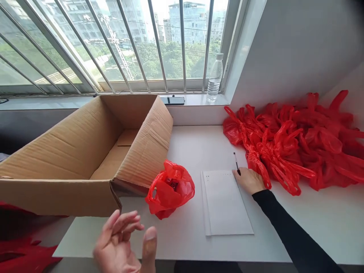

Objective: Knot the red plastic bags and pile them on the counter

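Observation:
My left hand (122, 242) is raised at the table's front edge, palm up, with its fingers apart and nothing in it. Just beyond it stands a red plastic bag (170, 193) with its mouth open and something dark inside that I cannot make out. My right hand (250, 180) rests by the upper right edge of a white notebook (227, 204), which has small marks along its top. Its fingertips are closed on the lower end of a pen (236, 163), whose other end points away from me.
An open cardboard box (142, 151) takes up the left side of the table (196, 151). Tied red plastic bags (287, 144) are heaped at the right by the wall. A water bottle (215, 79) and a phone (173, 100) are on the sill of the barred window.

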`<act>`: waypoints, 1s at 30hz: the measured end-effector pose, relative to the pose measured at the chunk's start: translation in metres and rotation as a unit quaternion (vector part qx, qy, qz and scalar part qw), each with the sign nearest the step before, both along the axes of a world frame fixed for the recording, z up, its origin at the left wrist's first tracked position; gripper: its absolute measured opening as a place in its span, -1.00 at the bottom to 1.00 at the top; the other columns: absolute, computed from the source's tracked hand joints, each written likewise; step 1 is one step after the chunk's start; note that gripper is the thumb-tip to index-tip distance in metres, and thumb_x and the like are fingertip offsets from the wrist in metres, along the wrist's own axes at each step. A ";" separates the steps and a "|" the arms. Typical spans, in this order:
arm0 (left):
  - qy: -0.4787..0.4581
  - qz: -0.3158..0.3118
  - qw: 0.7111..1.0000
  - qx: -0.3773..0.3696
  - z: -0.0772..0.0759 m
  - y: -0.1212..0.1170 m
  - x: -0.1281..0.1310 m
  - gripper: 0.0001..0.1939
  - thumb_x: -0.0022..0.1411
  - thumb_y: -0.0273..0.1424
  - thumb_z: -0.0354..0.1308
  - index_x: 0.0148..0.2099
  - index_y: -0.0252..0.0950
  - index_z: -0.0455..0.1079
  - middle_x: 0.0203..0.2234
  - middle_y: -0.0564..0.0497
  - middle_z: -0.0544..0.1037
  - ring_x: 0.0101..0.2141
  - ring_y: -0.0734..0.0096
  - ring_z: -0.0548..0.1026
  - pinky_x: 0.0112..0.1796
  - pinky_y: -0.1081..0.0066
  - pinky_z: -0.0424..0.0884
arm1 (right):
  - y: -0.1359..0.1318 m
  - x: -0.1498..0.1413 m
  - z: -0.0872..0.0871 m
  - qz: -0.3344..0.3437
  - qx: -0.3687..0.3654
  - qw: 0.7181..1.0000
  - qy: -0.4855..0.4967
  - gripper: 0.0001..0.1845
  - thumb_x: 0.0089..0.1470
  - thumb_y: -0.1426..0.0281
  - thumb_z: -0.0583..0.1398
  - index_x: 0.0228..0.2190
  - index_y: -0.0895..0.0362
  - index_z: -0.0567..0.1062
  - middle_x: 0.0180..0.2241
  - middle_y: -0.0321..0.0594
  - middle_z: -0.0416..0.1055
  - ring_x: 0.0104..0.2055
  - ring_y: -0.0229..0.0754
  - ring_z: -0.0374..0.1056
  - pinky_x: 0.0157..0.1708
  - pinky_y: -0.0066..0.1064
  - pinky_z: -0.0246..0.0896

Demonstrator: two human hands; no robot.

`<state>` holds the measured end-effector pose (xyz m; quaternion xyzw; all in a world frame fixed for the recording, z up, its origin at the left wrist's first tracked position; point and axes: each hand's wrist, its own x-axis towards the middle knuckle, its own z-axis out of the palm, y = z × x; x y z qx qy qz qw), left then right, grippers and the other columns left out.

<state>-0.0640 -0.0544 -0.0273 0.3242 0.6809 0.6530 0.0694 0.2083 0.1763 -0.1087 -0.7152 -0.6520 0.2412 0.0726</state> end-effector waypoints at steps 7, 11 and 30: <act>-0.038 -0.037 0.990 -0.134 0.012 0.014 0.004 -0.72 0.23 -0.12 0.31 -0.11 -0.16 0.53 -0.20 0.05 0.61 -0.13 0.29 0.54 -0.05 0.42 0.40 | -0.035 -0.029 0.041 0.096 0.032 0.995 0.017 -0.41 0.36 0.09 0.09 0.29 0.10 0.26 -0.29 -0.12 0.55 -0.21 0.07 0.49 -0.18 -0.17 0.31; 0.013 -0.039 0.996 -0.076 0.026 0.014 0.014 -0.90 0.29 -0.26 0.27 -0.19 -0.14 0.53 -0.31 0.11 0.57 -0.25 0.39 0.52 -0.14 0.47 0.44 | -0.064 -0.088 0.075 0.312 0.219 0.885 0.269 -0.11 0.23 0.10 0.29 0.40 -0.01 0.00 0.18 -0.06 0.36 0.12 0.04 0.32 0.09 -0.11 0.29; -0.095 -0.075 0.978 -0.168 0.033 -0.005 -0.015 -0.45 -0.03 -0.07 0.49 -0.03 -0.18 0.50 -0.25 0.06 0.63 -0.34 0.34 0.58 -0.38 0.53 0.53 | -0.166 -0.059 0.114 0.267 0.271 0.842 0.381 -0.60 0.25 0.50 0.20 0.03 -0.16 0.33 -0.18 -0.22 0.50 -0.17 -0.05 0.45 -0.17 -0.25 0.43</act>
